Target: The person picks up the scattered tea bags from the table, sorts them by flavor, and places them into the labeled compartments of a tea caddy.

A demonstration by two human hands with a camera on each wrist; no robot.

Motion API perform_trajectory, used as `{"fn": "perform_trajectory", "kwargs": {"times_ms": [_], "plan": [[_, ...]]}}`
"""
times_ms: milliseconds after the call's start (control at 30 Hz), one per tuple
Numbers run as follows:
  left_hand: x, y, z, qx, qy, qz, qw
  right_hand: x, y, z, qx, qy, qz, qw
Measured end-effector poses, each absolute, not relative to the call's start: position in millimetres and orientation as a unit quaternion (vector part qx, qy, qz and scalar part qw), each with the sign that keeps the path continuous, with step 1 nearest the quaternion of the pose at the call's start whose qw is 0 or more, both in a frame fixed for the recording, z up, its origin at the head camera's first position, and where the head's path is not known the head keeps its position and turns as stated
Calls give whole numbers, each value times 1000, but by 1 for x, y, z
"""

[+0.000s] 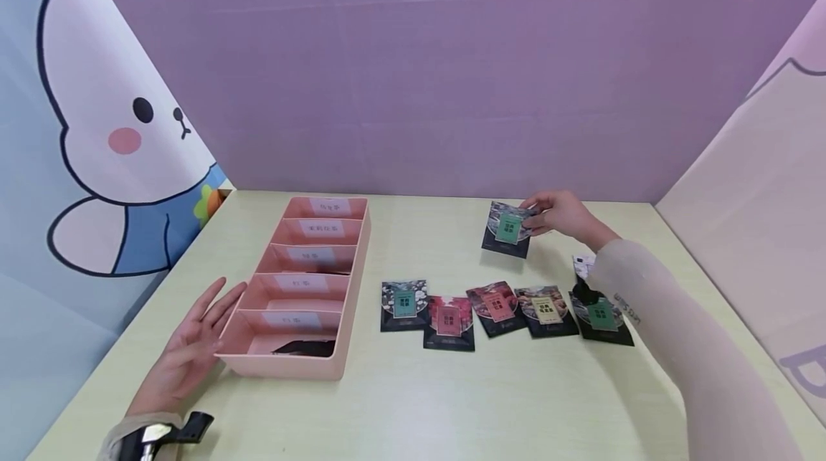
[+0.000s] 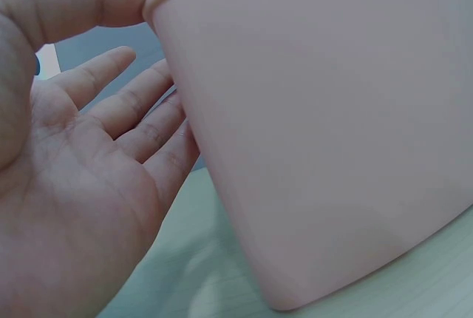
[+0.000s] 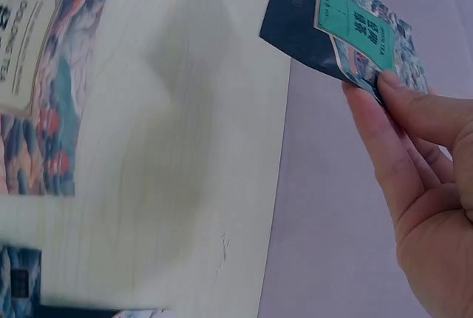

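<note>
My right hand [image 1: 560,217] pinches a dark tea sachet [image 1: 508,230] with a green label between thumb and fingers, held above the far part of the table. In the right wrist view the thumb lies over the printed face of this tea sachet [image 3: 355,29]. My left hand [image 1: 193,350] is at the near left corner of a pink divided box [image 1: 361,289], fingers extended. Seen from the left wrist, the thumb touches the rim of the pink box [image 2: 310,111] and the other fingers lie loosely along its side.
Several tea sachets lie in a row right of the box, among them a teal-labelled sachet [image 1: 404,305], a red-labelled sachet [image 1: 449,323] and a green-labelled sachet [image 1: 603,319] partly behind the right sleeve. A black packet [image 1: 306,348] lies in the box's nearest compartment. A purple backdrop [image 1: 452,88] borders the table.
</note>
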State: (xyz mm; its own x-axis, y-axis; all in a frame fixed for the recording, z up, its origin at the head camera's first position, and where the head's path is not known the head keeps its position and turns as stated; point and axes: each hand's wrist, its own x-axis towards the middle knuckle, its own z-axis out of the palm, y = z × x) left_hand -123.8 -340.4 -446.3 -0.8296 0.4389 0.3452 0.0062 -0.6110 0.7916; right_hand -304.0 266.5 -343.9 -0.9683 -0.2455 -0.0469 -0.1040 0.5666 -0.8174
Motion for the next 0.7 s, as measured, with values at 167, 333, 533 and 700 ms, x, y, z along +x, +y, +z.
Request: {"fn": "perform_trajectory", "kwargs": {"times_ms": [167,333,533,700], "plan": [[-123,-340,-445,259,428,857,122,-304,258,-339,-99,879,-461,65],[-124,-340,-445,259,434,854,119,-302,249,-332,-98,879,-462,68],[-124,-340,-444,256,435,855,118,-302,241,-325,-108,870,-477,64],[-124,-340,-444,278,407,861,127,-303,234,-321,-114,864,-487,59]]}}
